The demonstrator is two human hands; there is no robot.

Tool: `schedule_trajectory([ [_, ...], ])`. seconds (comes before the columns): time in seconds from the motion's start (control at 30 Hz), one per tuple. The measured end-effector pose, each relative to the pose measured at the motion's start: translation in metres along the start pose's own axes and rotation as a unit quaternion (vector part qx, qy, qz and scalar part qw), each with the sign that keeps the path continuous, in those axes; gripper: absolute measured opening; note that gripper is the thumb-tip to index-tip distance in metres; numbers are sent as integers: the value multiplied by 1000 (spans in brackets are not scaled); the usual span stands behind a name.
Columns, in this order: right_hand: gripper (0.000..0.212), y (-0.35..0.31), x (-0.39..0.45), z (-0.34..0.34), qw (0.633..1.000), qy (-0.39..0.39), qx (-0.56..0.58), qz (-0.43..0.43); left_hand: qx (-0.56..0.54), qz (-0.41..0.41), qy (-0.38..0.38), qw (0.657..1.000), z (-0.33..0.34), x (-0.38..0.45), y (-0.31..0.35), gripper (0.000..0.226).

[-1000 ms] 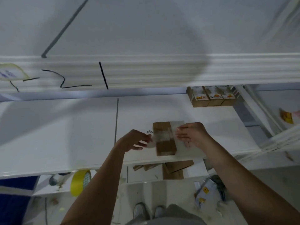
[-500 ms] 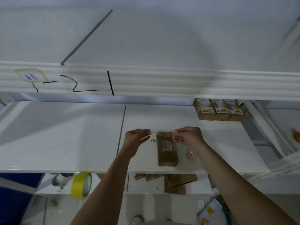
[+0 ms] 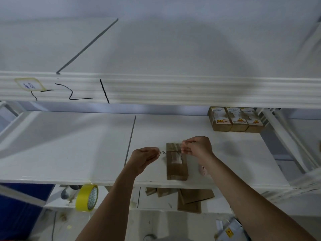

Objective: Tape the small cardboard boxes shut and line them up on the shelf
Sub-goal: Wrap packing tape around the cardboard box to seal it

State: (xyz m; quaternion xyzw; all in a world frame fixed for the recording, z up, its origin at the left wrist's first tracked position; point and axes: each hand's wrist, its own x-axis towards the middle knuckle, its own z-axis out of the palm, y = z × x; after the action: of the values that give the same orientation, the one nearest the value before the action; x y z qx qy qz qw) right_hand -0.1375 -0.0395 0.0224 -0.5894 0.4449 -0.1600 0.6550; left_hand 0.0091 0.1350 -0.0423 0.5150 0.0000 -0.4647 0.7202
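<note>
On shelf (image 3: 69,145) | box (image 3: 176,168) between hands | left hand (image 3: 144,158), right hand (image 3: 198,146) pinch tape strip (image 3: 171,148) over it

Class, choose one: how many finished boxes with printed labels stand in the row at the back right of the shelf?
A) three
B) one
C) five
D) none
A: three labelled boxes stand side by side, touching, at the back right of the shelf.

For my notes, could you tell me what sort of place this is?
Probably a stockroom or packing area: white shelves, three labelled boxes lined up, and a yellow tape roll below.
</note>
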Motion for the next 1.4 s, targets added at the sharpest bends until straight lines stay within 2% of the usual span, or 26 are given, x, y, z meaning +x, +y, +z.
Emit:
schedule_trajectory([
  [0.43,12,-1,6,-10,998,20,-45,42,63,-18,7,998,9,-5,-18,18],
  [0.73,14,-13,10,-11,994,33,-77,77,108,-35,-16,993,10,-8,-23,14],
  [0.97,11,-11,9,-15,989,16,-120,81,102,4,-32,994,11,-10,-16,16],
  [1.2,3,-4,3,-22,991,4,-105,84,96,-5,-30,995,13,-10,-15,19],
  [1.3,9,7,4,-28,993,10,-83,83,110,21,-26,993,17,-12,-10,15],
  [1.4,23,21,3,-36,995,12,-87,53,174,54,-39,982,23,-12,-3,15],
])
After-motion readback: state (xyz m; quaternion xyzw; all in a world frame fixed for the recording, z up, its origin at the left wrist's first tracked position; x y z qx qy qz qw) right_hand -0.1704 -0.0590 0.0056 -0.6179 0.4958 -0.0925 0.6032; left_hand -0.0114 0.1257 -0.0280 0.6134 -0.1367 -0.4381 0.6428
